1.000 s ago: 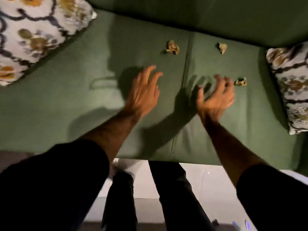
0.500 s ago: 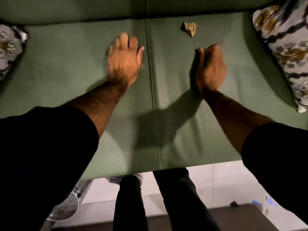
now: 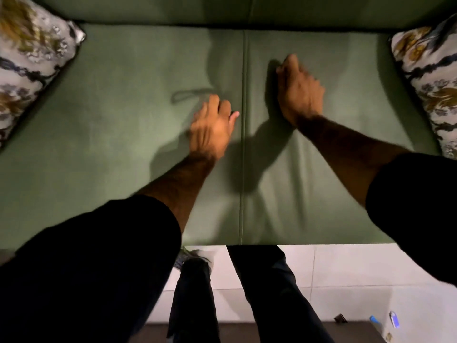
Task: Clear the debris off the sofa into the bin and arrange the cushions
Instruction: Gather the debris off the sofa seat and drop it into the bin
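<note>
The green sofa seat (image 3: 123, 120) shows no loose debris. My left hand (image 3: 212, 125) hovers just left of the centre seam, blurred, with its fingers curled under. My right hand (image 3: 300, 92) rests on the right seat cushion further back, bunched into a fist with the knuckles up. Whatever scraps the palms enclose are hidden by the fingers. One patterned cushion (image 3: 29, 63) leans in the left corner of the sofa. A second patterned cushion (image 3: 430, 78) leans in the right corner. No bin is in view.
The sofa backrest (image 3: 222, 8) runs along the top. White floor tiles (image 3: 346, 273) lie in front of the seat edge, with my dark-trousered legs (image 3: 267, 293) on them. Small bits of litter (image 3: 393, 319) lie on the floor at the lower right.
The three crumpled scraps seen on the seat earlier are gone from view. My left hand closed and drew back toward me. My right fist moved back over the spot of the last scrap.
</note>
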Demonstrator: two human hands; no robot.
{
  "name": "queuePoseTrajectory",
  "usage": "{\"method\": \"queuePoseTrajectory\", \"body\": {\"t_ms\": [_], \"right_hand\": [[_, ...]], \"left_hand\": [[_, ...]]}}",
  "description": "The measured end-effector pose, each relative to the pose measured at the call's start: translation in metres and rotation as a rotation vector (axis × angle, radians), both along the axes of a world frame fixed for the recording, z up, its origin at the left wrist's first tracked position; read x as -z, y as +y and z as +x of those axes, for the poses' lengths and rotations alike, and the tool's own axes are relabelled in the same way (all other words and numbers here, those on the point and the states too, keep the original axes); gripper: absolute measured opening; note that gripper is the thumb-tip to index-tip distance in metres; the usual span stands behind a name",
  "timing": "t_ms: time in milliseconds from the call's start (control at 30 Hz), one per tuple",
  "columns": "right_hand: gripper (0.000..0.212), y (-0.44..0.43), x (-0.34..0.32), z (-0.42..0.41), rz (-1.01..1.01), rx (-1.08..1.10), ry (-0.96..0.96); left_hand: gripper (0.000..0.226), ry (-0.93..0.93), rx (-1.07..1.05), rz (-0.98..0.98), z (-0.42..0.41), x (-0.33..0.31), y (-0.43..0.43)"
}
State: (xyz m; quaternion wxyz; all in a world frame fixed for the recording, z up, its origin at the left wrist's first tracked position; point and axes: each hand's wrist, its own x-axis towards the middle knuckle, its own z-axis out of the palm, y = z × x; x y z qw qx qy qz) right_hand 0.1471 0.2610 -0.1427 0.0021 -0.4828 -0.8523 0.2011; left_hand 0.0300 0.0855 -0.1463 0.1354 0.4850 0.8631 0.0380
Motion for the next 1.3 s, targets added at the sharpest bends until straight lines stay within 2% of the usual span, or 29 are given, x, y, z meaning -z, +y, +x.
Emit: {"method": "queuePoseTrajectory", "body": {"t_ms": [67,167,300,433,533,633,733,833,933,1000,1067,1167,1233,1300], "right_hand": [[0.034,-0.055,-0.004,-0.004,-0.059,-0.105,0.000],[0.027,-0.153,-0.009,-0.007,-0.090,-0.314,0.030],[0.025,-0.287,-0.012,-0.019,-0.246,-0.512,0.040],[0.025,-0.412,-0.013,-0.038,-0.401,-0.631,0.047],[0.024,-0.501,-0.004,-0.058,-0.480,-0.723,0.053],[0.029,-0.581,0.009,-0.081,-0.597,-0.705,-0.017],[0.030,-0.634,0.028,-0.105,-0.588,-0.749,0.057],[0.036,-0.663,0.052,-0.128,-0.562,-0.873,-0.158],[0.045,-0.671,0.060,-0.132,-0.661,-0.822,-0.224],[0.050,-0.667,0.051,-0.125,-0.739,-0.793,-0.164],[0.044,-0.657,0.035,-0.118,-0.766,-0.765,-0.076],[0.042,-0.630,0.009,-0.110,-0.750,-0.731,0.005],[0.043,-0.599,-0.008,-0.118,-0.700,-0.700,0.071],[0.042,-0.551,-0.031,-0.140,-0.616,-0.634,0.186]], "left_hand": [[0.031,-0.055,-0.014,0.076,0.009,-0.003,-0.033],[0.021,-0.136,-0.131,0.060,0.024,-0.007,-0.104],[0.007,-0.119,-0.250,0.114,0.045,-0.007,-0.240],[0.022,-0.191,-0.535,0.012,0.060,-0.005,-0.388],[0.027,-0.156,-0.769,-0.040,0.055,-0.006,-0.476],[0.033,-0.196,-0.929,-0.007,0.035,0.001,-0.540],[0.039,-0.284,-1.058,-0.029,0.008,0.022,-0.575],[0.037,-0.380,-1.122,-0.001,-0.016,0.044,-0.594],[0.046,-0.516,-1.257,0.071,-0.024,0.050,-0.604],[0.056,-0.575,-1.294,0.087,-0.021,0.041,-0.608],[0.060,-0.578,-1.290,0.104,-0.018,0.025,-0.608],[0.046,-0.524,-1.282,0.248,-0.015,-0.008,-0.597],[0.034,-0.429,-1.160,0.378,-0.024,-0.029,-0.576],[0.033,-0.355,-1.041,0.537,-0.052,-0.050,-0.540]]}}
